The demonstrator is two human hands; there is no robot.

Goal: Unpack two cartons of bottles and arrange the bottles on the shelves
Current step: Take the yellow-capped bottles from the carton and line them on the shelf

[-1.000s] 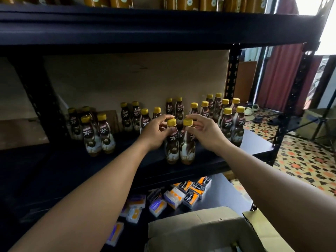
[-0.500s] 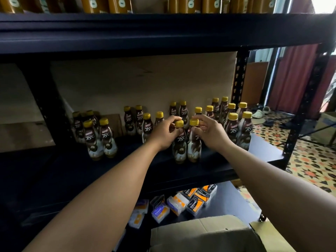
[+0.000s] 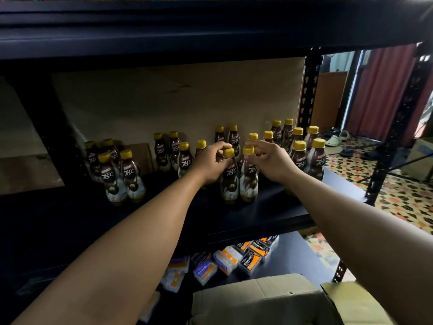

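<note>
Two brown coffee bottles with yellow caps stand side by side on the dark middle shelf. My left hand grips the neck of the left bottle, fingers curled just under its cap. My right hand pinches the neck of the right bottle below the cap. Both bottles stand upright with their bases on the shelf. Several more of the same bottles stand in pairs behind and to both sides. An open carton sits at the bottom of the view.
A pair of bottles stands at the left, another group at the right end. Small boxed packs lie on the lower shelf. The upper shelf board hangs overhead. A black upright bounds the right; patterned floor lies beyond.
Both hands have pushed the two bottles slightly further back on the shelf, and the camera has moved closer and tilted down a little.
</note>
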